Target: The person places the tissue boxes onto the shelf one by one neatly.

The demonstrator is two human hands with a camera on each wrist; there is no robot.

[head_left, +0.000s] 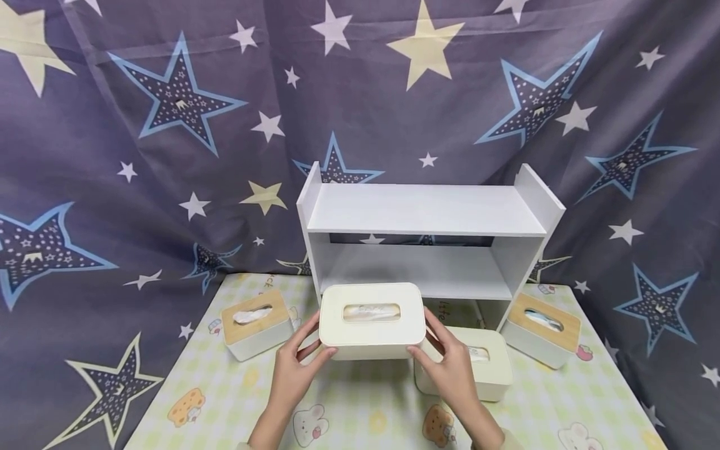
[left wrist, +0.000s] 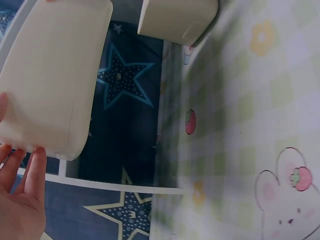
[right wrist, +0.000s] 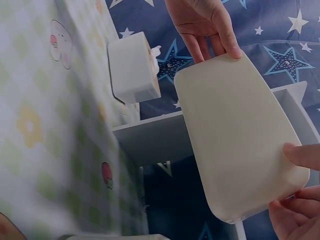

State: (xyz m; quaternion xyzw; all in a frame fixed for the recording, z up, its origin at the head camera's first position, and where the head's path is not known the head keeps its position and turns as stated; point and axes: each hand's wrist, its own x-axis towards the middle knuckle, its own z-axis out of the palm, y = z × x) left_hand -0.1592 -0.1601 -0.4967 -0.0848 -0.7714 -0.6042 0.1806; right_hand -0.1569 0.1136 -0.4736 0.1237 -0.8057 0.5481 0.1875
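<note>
A cream tissue box (head_left: 371,334) with an oval slot in its lid is held up off the table, in front of the white shelf. My left hand (head_left: 296,365) grips its left end, thumb at the near lower edge and fingers along the side. At the right end, my right hand (head_left: 450,365) holds it the same way. Both wrist views show the box from its smooth side, the cream box (left wrist: 55,80) at upper left in one and the box (right wrist: 240,135) at right in the other.
A white two-tier shelf (head_left: 422,209) stands at the back of the checked tablecloth (head_left: 349,412). Another cream tissue box (head_left: 497,372) sits behind my right hand. Wood-lidded tissue boxes stand on each side, one left (head_left: 259,337), one right (head_left: 548,325). A star-patterned curtain (head_left: 360,81) hangs behind.
</note>
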